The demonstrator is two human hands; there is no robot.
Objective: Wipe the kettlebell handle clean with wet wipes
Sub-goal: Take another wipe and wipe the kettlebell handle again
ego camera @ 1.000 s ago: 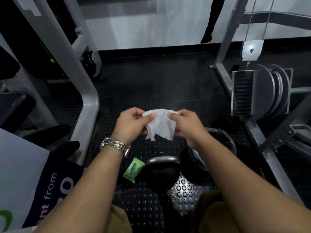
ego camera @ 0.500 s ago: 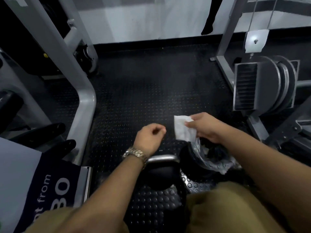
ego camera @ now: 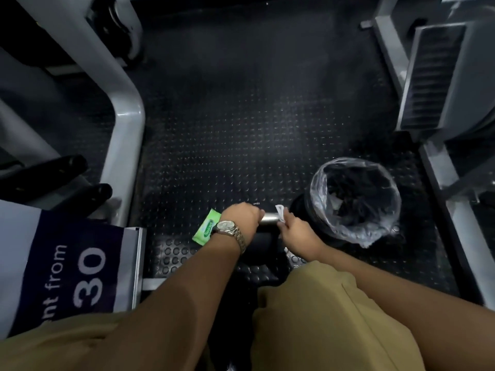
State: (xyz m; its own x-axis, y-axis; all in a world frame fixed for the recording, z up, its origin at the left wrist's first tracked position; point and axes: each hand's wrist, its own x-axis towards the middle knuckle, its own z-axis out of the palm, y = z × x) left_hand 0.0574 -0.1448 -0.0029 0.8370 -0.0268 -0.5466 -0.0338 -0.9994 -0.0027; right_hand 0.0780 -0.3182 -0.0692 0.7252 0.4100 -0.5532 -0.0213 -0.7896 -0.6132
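Observation:
A black kettlebell (ego camera: pixel 263 246) stands on the rubber floor between my knees, and its metal handle (ego camera: pixel 269 218) shows between my hands. My left hand (ego camera: pixel 242 216), with a wristwatch, grips the left end of the handle. My right hand (ego camera: pixel 294 230) holds a white wet wipe (ego camera: pixel 280 211) pressed against the right end of the handle. A green pack of wet wipes (ego camera: pixel 207 228) lies on the floor just left of my left wrist.
A small black bin (ego camera: pixel 356 199) lined with a clear plastic bag stands right of the kettlebell. Grey machine frames (ego camera: pixel 126 121) flank the studded mat on the left and the right. A blue and white banner (ego camera: pixel 67 266) lies at lower left.
Both hands dropped from chest height to the kettlebell. My left hand let go of the wipe and took the handle; my right hand carried the wipe down onto it. The view tilted downward.

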